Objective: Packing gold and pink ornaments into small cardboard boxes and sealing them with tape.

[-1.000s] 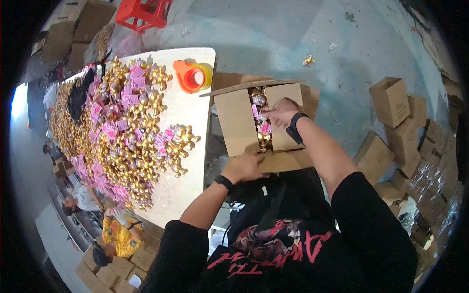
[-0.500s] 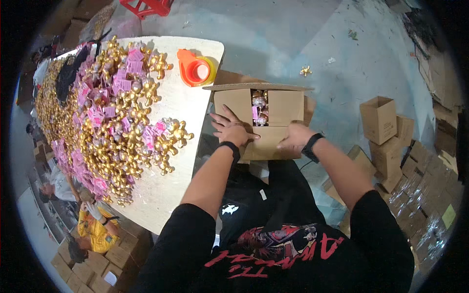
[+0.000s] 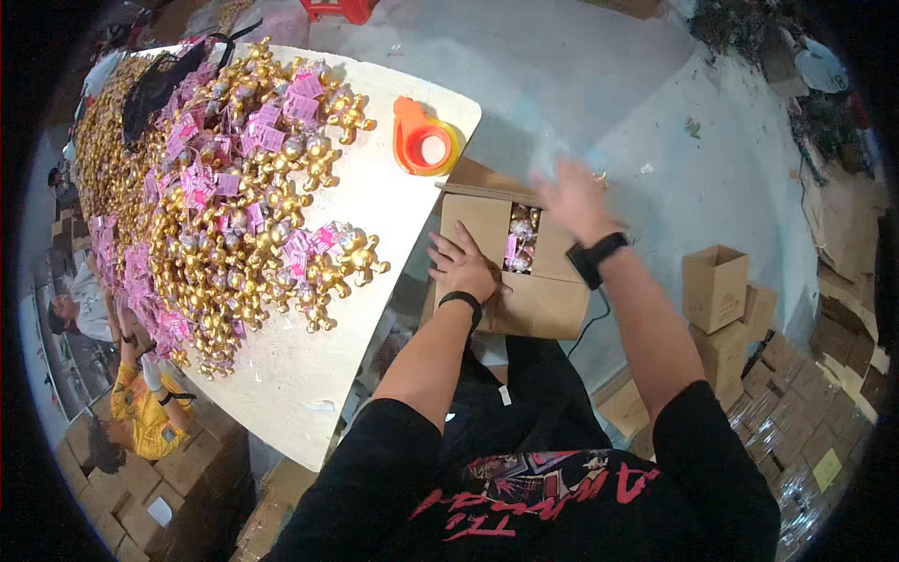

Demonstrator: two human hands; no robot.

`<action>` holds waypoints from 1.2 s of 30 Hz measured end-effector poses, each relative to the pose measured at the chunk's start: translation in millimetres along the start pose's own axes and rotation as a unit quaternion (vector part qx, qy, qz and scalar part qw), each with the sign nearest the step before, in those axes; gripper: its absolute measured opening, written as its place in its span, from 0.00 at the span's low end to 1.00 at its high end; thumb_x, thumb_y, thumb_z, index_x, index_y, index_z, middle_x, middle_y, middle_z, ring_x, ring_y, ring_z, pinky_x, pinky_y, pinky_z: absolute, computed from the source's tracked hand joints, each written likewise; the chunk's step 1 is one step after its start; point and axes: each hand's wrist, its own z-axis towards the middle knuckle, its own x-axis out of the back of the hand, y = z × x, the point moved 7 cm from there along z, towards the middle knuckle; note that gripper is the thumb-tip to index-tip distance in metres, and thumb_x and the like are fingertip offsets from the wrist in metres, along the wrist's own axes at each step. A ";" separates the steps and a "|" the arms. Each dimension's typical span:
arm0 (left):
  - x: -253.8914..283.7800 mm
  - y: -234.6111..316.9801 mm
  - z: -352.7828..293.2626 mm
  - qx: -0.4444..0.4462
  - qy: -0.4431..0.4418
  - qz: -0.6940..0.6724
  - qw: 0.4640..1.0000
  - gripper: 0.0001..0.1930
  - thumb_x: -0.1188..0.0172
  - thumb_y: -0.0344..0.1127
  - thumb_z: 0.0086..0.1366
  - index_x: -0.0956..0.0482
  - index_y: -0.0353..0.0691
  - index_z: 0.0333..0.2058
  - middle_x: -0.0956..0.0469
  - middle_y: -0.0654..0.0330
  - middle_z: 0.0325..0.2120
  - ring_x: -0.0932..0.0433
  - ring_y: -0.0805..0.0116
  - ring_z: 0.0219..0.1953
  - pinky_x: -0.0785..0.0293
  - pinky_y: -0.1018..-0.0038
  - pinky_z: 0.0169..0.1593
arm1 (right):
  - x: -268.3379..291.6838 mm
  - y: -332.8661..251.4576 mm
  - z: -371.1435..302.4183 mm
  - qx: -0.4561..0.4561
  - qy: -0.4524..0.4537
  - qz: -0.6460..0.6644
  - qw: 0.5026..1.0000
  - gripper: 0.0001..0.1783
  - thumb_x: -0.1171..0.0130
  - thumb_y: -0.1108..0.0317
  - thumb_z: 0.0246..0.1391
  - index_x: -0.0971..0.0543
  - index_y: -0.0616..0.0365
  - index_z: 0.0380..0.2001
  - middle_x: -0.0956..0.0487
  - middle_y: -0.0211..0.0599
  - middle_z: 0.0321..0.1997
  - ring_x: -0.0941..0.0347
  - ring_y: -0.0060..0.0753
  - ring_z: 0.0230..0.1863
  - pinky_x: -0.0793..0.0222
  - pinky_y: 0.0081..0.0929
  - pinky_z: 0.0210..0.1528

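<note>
A cardboard box (image 3: 538, 309) is in front of me with its side flaps and near flap folded in. Through the gap between the flaps, shiny gold and clear ornaments (image 3: 523, 245) and a pink tag show. My left hand (image 3: 468, 270) presses on the left and near flaps with its fingers spread. Above the far right part of the box is my right hand (image 3: 576, 199), smeared by motion, so its fingers cannot be made out. The far flap (image 3: 487, 187) stands raised, partly hidden by that hand.
On the white table (image 3: 403, 245) at left lies a heap of gold figures (image 3: 272, 211) with pink tags. An orange tape dispenser (image 3: 417, 140) sits near its corner. Cartons (image 3: 716, 286) stand at right. A person in yellow (image 3: 150, 407) works at far left.
My right hand has lifted off the near flap and moved away from me, toward the far flap. My left hand stays on the box. The whole view has shifted.
</note>
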 end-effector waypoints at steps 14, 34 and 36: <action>-76.1 -145.8 -66.1 -0.192 0.206 -0.237 0.930 0.46 0.32 0.42 0.57 0.52 0.28 0.65 0.46 0.34 0.63 0.44 0.38 0.64 0.44 0.58 0.66 | -119.8 -14.3 -80.8 0.025 -0.162 -0.118 0.979 0.54 0.53 0.34 0.55 0.55 0.64 0.69 0.68 0.55 0.75 0.77 0.55 0.76 0.72 0.58 0.71; -102.3 -93.2 -66.9 -0.175 0.138 -0.359 0.906 0.41 0.32 0.40 0.56 0.48 0.32 0.60 0.32 0.39 0.51 0.30 0.39 0.52 0.30 0.56 0.52 | -76.3 -27.2 -171.0 0.129 -0.262 -0.207 0.934 0.74 0.25 0.36 0.21 0.50 0.65 0.67 0.45 0.60 0.66 0.52 0.60 0.69 0.48 0.60 0.63; -100.8 -91.4 -52.1 -0.148 0.047 -0.376 0.914 0.47 0.27 0.43 0.51 0.48 0.34 0.62 0.35 0.37 0.56 0.34 0.38 0.58 0.34 0.54 0.57 | -86.9 -23.8 -159.2 0.150 -0.257 -0.218 0.929 0.75 0.25 0.36 0.19 0.50 0.66 0.67 0.45 0.62 0.66 0.51 0.61 0.68 0.46 0.59 0.62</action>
